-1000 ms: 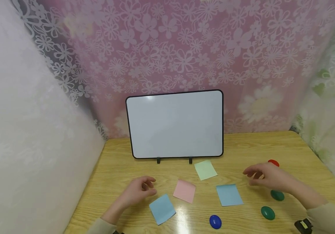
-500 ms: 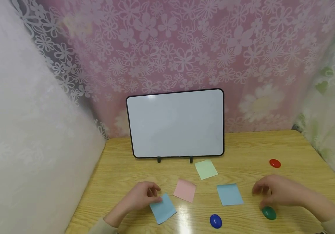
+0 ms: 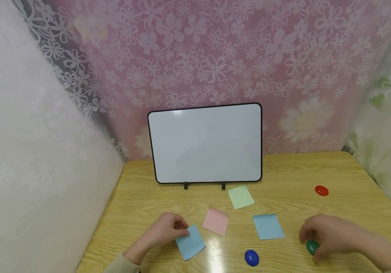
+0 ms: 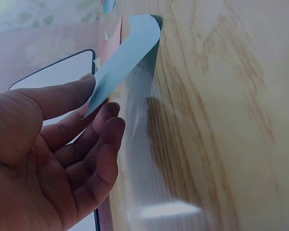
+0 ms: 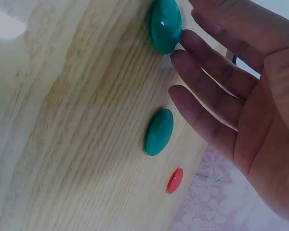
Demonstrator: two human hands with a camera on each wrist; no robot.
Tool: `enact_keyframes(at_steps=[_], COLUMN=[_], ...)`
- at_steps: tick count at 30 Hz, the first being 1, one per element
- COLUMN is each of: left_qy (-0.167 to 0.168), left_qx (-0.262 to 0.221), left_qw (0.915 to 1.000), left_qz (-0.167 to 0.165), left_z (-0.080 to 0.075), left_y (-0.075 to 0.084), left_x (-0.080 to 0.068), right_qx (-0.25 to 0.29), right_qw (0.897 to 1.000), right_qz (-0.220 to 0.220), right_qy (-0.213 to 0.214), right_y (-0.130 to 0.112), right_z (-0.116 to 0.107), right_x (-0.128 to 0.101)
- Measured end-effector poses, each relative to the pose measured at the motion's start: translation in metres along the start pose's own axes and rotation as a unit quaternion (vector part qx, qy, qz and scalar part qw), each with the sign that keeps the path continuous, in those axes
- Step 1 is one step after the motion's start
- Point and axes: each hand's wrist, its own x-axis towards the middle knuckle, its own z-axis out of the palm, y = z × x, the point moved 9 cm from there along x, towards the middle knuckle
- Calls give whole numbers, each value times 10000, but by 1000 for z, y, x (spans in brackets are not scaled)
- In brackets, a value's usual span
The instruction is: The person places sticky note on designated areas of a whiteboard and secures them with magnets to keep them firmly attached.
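My left hand (image 3: 165,230) pinches a corner of a blue sticky note (image 3: 192,244) between thumb and forefinger. In the left wrist view the sticky note (image 4: 130,53) bends in a curve, its held end raised off the table. My right hand (image 3: 338,233) is lowered around a glossy green oval magnet (image 3: 312,247), thumb on one side and fingers on the other. Seen from the right wrist, loosely bent fingertips come right to the edge of this magnet (image 5: 166,26); the thumb tip is out of frame. A second green magnet (image 5: 160,132) lies beside the fingers, hidden in the head view.
A white board (image 3: 205,144) stands on small black feet at the back of the wooden table (image 3: 141,182). Before it lie green (image 3: 241,197), pink (image 3: 216,221) and blue (image 3: 268,226) sticky notes. A blue magnet (image 3: 251,258) is in front, a red magnet (image 3: 321,190) at right.
My left hand has come down to the blue sticky note and taken its corner. My right hand has moved toward me from near the red magnet and down around the nearer green one.
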Motion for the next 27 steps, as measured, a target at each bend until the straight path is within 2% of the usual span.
enact_keyframes(at_steps=[11, 18, 27], left_qy=[70, 116, 108], left_qx=[84, 111, 40], left_qw=[9999, 9999, 9999], left_qz=[-14, -26, -19], left_z=[3, 5, 6], left_y=[2, 1, 0], left_x=[3, 4, 5], right_qx=[-250, -417, -558], right_qw=[9997, 9991, 9971], right_qz=[-48, 104, -486], right_qy=[1, -2, 155], right_y=[-5, 0, -5], right_z=[4, 5, 7], right_x=[-5, -6, -9])
